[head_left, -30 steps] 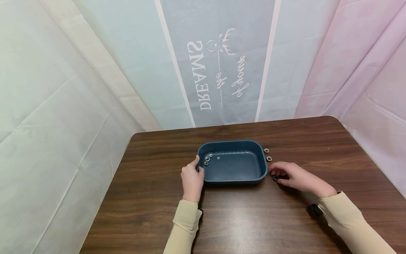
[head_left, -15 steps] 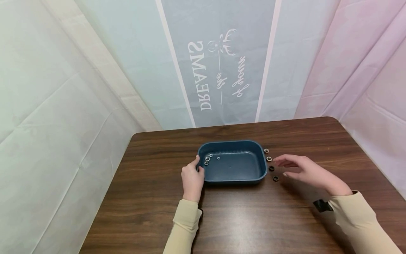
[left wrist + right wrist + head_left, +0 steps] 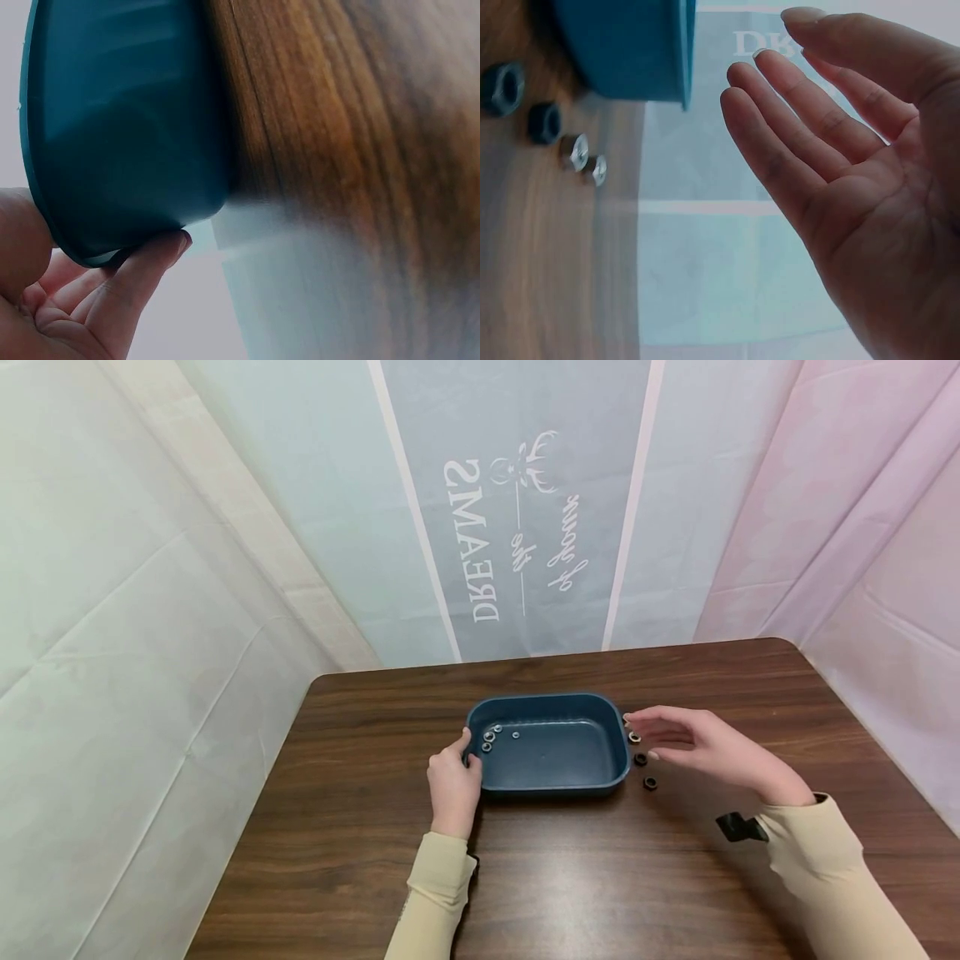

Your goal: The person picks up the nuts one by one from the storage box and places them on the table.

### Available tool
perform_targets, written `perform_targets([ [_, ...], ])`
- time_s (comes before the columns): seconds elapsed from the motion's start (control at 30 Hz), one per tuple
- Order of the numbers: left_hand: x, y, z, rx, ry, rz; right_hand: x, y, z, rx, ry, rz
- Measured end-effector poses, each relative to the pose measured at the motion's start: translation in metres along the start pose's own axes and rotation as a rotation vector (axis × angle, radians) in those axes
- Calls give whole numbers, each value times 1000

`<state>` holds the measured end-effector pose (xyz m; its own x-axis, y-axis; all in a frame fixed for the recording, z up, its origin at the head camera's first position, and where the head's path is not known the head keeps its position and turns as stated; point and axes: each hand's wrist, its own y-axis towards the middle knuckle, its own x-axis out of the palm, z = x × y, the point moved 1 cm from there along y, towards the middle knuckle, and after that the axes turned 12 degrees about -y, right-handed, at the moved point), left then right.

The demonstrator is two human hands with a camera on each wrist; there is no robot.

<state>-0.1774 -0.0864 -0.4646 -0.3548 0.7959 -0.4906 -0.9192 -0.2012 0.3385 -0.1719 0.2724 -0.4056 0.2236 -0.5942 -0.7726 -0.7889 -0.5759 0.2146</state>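
The right hand (image 3: 708,752) now sits higher, right of centre, off the lowest dark hex nut (image 3: 650,783). It partly hides the topmost silver nut (image 3: 592,172).

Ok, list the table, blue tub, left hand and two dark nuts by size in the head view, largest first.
1. Table
2. Blue tub
3. Left hand
4. Front dark nut and back dark nut: too alike to rank.

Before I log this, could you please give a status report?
Left hand gripping tray at left end. Right hand open, holding nothing. Four nuts lined up beside tray. Nothing visibly blocking.
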Motion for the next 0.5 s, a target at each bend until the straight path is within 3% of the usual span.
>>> perform_targets([
  [0.5, 1, 0, -2, 6, -1, 8, 0, 43, -19, -26, 81, -41],
])
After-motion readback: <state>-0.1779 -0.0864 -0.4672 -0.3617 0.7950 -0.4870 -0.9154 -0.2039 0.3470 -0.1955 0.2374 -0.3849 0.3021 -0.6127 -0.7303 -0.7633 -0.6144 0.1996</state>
